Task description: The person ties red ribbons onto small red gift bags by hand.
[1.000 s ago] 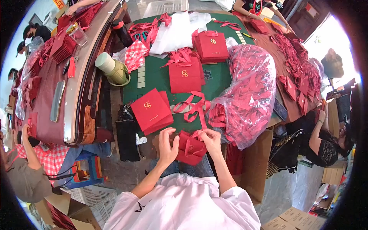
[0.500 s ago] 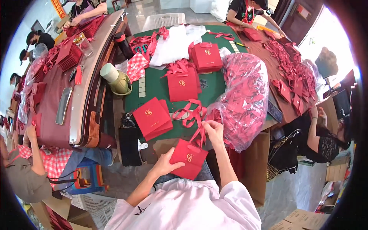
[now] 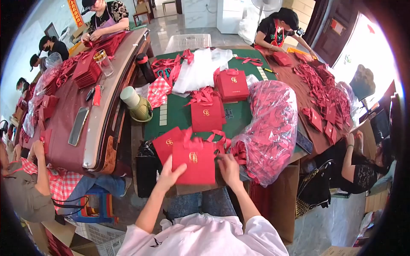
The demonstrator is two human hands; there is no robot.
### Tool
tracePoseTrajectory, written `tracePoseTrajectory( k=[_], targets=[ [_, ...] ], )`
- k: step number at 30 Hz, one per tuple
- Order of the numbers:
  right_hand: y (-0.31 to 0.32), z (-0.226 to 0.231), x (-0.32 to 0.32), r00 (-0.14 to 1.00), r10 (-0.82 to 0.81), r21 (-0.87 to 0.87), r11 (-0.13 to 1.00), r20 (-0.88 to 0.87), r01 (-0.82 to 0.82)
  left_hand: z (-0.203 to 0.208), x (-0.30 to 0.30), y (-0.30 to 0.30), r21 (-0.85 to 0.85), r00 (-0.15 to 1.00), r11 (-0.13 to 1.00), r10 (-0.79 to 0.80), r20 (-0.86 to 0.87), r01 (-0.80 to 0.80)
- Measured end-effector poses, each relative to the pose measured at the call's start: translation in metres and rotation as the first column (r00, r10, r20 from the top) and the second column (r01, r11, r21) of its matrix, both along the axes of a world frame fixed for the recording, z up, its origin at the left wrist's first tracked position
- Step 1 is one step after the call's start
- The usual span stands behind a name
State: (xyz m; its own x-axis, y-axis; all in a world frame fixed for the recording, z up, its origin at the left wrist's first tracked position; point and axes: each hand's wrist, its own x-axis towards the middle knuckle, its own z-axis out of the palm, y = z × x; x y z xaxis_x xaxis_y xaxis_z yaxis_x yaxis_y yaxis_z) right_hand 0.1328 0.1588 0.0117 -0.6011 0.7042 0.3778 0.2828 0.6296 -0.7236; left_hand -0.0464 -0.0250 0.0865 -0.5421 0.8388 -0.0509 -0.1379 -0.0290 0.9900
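Observation:
A red paper gift bag (image 3: pixel 194 168) with a gold emblem and a ribbon at its top is pinched at its left edge by my left hand (image 3: pixel 170 174), thumb across the front. The bag is slightly smeared by motion. Beside its right edge, my right hand (image 3: pixel 230 171) has its fingers apart, close to loose red ribbons (image 3: pixel 221 140) on the table. Whether the fingertips touch a ribbon is unclear. Behind the held bag, red bags (image 3: pixel 165 144) lie partly covered. Farther back stand another red bag (image 3: pixel 206 116) and a stack of them (image 3: pixel 232 87).
On the green table (image 3: pixel 175 112), a clear plastic sack of red ribbons (image 3: pixel 273 128) bulges at the right. A green lidded cup (image 3: pixel 136 103) stands left, near a black bottle (image 3: pixel 146 68). White plastic (image 3: pixel 194 72) lies at the back. People work at brown side tables.
The held bag has moved up and left over the table, in my left hand. My right hand has let go of its ribbon and shifted lower. The view has tilted upward.

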Motion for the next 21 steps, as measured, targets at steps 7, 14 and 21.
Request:
tracePoseTrajectory(
  k=[7, 14, 21],
  targets=[
    [-0.025, -0.021, 0.001, 0.980, 0.041, 0.159, 0.985, 0.193, -0.073, -0.017, -0.089, 0.132, 0.237, 0.961, 0.971, 0.102, -0.256, -0.040],
    [-0.032, -0.009, 0.012, 0.999, 0.032, 0.072, 0.997, -0.033, -0.030, -0.065, -0.110, 0.189, 0.050, 0.807, 0.995, 0.098, -0.582, -0.085],
    [-0.047, -0.008, 0.045, 0.997, -0.049, -0.010, 0.999, -0.057, 0.048, -0.069, -0.094, 0.192, -0.209, 0.676, 0.911, 0.096, -0.731, -0.356]
  ],
)
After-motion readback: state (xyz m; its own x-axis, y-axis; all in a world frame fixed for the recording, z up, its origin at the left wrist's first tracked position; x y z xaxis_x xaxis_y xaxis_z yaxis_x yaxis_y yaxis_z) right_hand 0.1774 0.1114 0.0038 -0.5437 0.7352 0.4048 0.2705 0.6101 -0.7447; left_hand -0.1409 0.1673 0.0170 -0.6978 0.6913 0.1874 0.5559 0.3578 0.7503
